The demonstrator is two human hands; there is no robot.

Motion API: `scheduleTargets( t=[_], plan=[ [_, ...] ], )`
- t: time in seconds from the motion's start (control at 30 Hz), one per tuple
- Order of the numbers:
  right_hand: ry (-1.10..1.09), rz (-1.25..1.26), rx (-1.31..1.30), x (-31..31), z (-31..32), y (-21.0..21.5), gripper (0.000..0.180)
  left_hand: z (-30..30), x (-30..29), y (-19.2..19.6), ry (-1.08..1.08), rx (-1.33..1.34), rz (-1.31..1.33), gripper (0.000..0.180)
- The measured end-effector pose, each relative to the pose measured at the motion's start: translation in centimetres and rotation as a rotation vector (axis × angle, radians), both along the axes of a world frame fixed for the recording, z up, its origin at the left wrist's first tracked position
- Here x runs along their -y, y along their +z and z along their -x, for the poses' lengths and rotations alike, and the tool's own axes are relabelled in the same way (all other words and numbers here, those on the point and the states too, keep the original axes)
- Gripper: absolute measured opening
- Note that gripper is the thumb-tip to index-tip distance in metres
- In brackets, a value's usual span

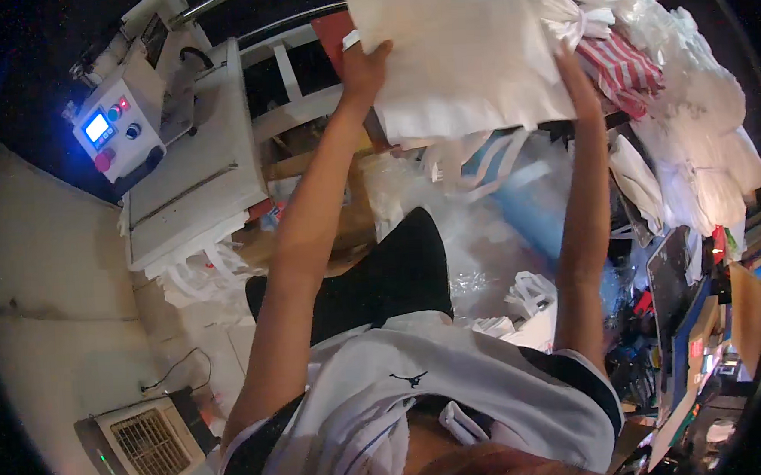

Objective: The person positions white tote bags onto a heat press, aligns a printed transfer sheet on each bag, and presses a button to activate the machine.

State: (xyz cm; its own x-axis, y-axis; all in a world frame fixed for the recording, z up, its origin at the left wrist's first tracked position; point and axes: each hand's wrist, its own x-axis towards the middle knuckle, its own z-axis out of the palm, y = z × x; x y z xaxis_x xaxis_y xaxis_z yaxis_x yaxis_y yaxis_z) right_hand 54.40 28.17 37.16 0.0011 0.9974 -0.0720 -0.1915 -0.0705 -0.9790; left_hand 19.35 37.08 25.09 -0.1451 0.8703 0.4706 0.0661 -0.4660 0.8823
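A large, flat, pale white sheet or stack of sheets [466, 57] fills the top middle of the head view, its near edge slightly wavy. I cannot make out whether it is one layer or several. My left hand [363, 73] grips its left edge, thumb on the top face and the other fingers mostly hidden. At the opposite edge, my right hand [577, 77] holds the right side, its fingers largely behind the sheet. Beneath the sheet hang white strap-like handles [489, 165].
At the left stands a machine with a lit control box [116, 127] beside a white worktop [209, 160]. White plastic bundles [693, 126] and a red-striped bag [619, 66] pile up at the right. A blue roll [530, 212] lies below; a fan unit [150, 447] sits lower left.
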Motion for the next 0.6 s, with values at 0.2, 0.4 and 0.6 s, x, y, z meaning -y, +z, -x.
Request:
scheduleTargets(
  t=[0.2,0.4,0.6],
  plan=[
    [-0.091,0.053,0.266,-3.9,-3.1,-13.3,0.038,-0.4,-6.4,-7.4,0.375,-0.343,0.228,0.035],
    [-0.369,-0.156,1.031,-6.1,-5.7,-19.9,0.034,-0.2,-5.9,-9.2,0.275,-0.591,0.328,0.028],
    [-0.498,-0.247,1.277,-6.4,0.5,-18.8,0.042,2.2,-1.9,-8.3,0.364,-0.701,-0.028,0.064]
  ],
)
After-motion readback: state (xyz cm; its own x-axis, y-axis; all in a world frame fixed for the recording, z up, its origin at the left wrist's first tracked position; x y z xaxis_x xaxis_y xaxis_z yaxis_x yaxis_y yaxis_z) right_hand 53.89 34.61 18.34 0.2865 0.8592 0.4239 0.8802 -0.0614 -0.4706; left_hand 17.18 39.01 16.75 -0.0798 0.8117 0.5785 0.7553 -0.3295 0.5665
